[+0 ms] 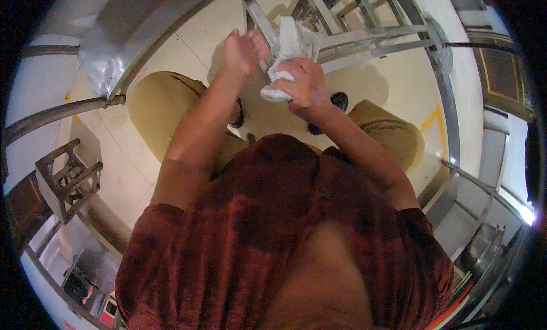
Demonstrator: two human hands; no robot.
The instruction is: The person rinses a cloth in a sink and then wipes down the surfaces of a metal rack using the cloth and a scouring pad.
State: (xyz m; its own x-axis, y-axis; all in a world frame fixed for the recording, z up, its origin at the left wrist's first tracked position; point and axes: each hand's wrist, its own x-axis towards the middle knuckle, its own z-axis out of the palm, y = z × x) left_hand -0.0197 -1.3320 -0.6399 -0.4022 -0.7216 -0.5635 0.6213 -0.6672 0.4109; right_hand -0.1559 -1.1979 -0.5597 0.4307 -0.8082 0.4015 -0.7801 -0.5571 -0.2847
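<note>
A bunched white cloth is in my right hand, with folds sticking out past the fingers on both sides. The cloth lies against a metal bar of a tilted metal frame. My left hand is beside the frame's near end bar, blurred, its thumb apart from the fingers and nothing seen in it. Whether its fingertips touch that bar I cannot tell. The frame has several slats and a round metal plate at its right side.
Tan floor tiles lie under my spread knees. A small stool stands at the left. Shiny sheet metal with a dark edge rises at upper left. Metal racks stand at lower left and lower right, the right one holding metal vessels.
</note>
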